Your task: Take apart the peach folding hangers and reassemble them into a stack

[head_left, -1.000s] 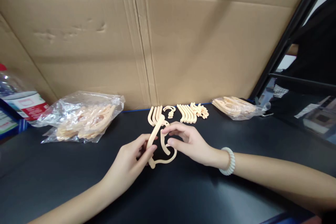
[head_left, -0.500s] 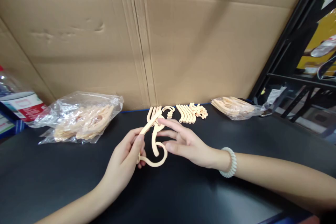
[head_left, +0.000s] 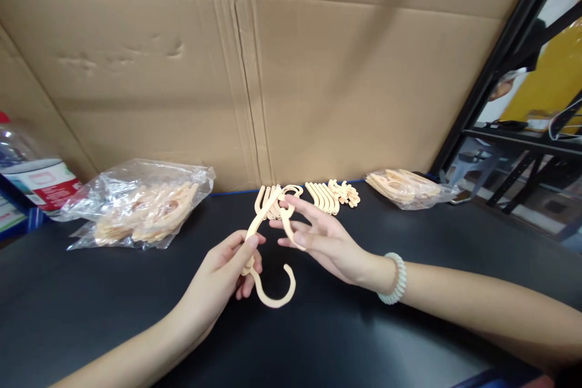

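Note:
A beige hanger-like piece (head_left: pixel 263 213) with a curved hook (head_left: pixel 275 302) is pinched between the thumb and fingers of my left hand (head_left: pixel 230 267). Its straight arm points up and away, while the hook curls out to the right below my fingers. At the arm's far end hangs a shorter curved beige part (head_left: pixel 289 225). My right hand (head_left: pixel 325 239) holds this part between thumb and fingers, its other fingers spread behind it. Whether the two parts are joined is hard to make out.
Curved beige strips (head_left: pixel 322 197), hook pieces (head_left: pixel 293 191) and small parts (head_left: pixel 348 193) lie along the back. Plastic bags of beige pieces sit at left (head_left: pixel 145 209) and right (head_left: pixel 404 188). A bottle (head_left: pixel 39 176) stands far left, before a cardboard wall (head_left: pixel 341 85).
The hook has swung lower and clear of the short curved part. That part has tilted to the right, with my right thumb now on it.

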`<state>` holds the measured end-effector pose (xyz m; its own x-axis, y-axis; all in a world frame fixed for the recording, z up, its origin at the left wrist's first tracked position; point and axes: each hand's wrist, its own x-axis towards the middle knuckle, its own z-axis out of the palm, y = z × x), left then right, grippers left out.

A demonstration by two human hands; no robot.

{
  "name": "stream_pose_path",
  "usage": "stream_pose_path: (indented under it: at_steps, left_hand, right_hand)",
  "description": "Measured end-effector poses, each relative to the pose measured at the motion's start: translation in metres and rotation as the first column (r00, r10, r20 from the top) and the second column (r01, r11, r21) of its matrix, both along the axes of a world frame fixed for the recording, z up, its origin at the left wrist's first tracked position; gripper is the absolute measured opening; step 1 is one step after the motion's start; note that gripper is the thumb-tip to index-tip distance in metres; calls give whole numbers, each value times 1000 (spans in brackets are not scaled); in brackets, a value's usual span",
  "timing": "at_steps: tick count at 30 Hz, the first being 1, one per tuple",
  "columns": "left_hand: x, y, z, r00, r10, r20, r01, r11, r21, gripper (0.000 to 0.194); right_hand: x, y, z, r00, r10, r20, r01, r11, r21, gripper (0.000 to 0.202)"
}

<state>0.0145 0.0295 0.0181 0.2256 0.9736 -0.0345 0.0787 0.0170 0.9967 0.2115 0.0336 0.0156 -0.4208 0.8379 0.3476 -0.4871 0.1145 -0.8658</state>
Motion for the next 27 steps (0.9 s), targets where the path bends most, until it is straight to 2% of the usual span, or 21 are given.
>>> stream_pose_path:
  at_steps: [2,4,8,10,14,17,20,22,25,27]
  left_hand:
    - [-2,1,-3,1000,22,-2,-22,1000,19,45]
    - [-5,4,-6,998,55,10,-55,998,32,43]
    - [-8,9,-9,996,82,-22,-81,995,61,42]
    - [-8,8,-9,992,39,-120,-24,992,124,41]
    - [-9,3,-11,922,-68,-381,191,936,295,34]
    - [-10,0,-13,850,-40,-525,303,853,426,28]
    - [-12,-1,-14,793,78,-604,332,776,536,23]
    - [-13,0,-15,740,181,-648,362,704,611,19]
    - [-14,0,-14,634,353,-688,486,510,710,15]
    - [-14,0,-12,576,432,-695,582,380,719,16]
  right_hand:
    - [1,4,0,994,-103,27,104,994,-29,46]
    - [5,10,1,974,-188,128,194,980,-41,36]
    - [13,21,1,915,-238,327,258,966,-19,28]
    - [16,23,2,907,-199,372,225,974,-29,25]
    - [16,19,3,865,16,501,16,998,-61,13]
    - [12,12,4,831,119,543,-68,991,-113,14]
    - [8,6,4,829,173,532,-115,983,-140,15]
    - [6,2,4,821,197,536,-135,979,-152,15]
    - [3,-4,5,796,237,556,-155,969,-191,15]
    - [2,-6,4,783,268,561,-174,961,-215,14]
